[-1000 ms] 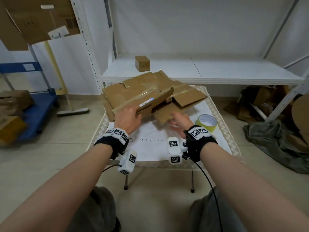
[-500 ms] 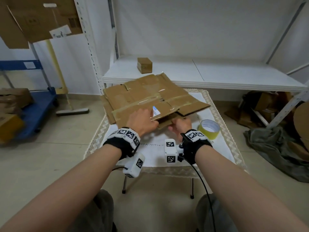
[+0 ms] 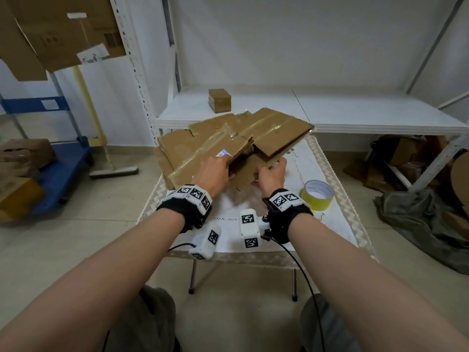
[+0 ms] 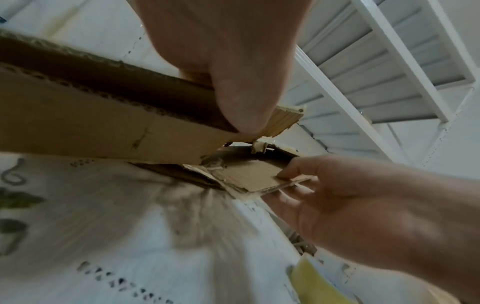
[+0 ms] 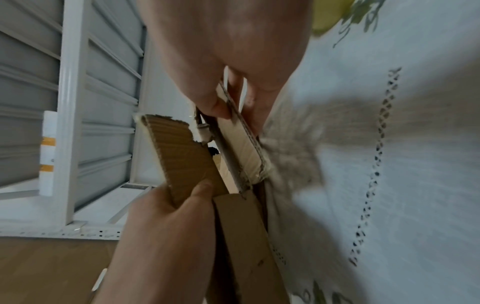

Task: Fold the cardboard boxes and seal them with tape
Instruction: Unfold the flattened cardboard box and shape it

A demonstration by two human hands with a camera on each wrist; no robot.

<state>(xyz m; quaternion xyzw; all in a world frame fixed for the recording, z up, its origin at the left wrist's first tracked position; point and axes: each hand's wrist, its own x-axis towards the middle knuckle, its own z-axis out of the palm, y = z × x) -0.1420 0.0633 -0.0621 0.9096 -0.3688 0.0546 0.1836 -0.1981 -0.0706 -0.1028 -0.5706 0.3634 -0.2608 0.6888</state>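
Observation:
A flattened, taped cardboard box (image 3: pixel 274 133) is lifted at a tilt above a pile of flat cardboard (image 3: pixel 177 148) on the small cloth-covered table (image 3: pixel 337 224). My left hand (image 3: pixel 224 162) pinches its near left flap (image 4: pixel 103 127) between thumb and fingers. My right hand (image 3: pixel 275 167) pinches the lower right flap (image 4: pixel 254 176), thumb on top. In the right wrist view the right hand (image 5: pixel 233 98) grips the flap's edge (image 5: pixel 241 142), and the left hand (image 5: pixel 187 197) holds the torn flap (image 5: pixel 182 156) beside it. A yellow tape roll (image 3: pixel 317 194) lies right of my right wrist.
A small closed cardboard box (image 3: pixel 219 100) stands on the white shelf (image 3: pixel 355 115) behind the table. A blue cart (image 3: pixel 58 171) with boxes and a broom (image 3: pixel 114 171) are at the left. Dark cloth (image 3: pixel 418 219) and cardboard scraps lie on the floor at the right.
The top cardboard box has come up off the pile and its right side has tilted upward. Both hands have shifted to pinch its near flaps, which now stand apart.

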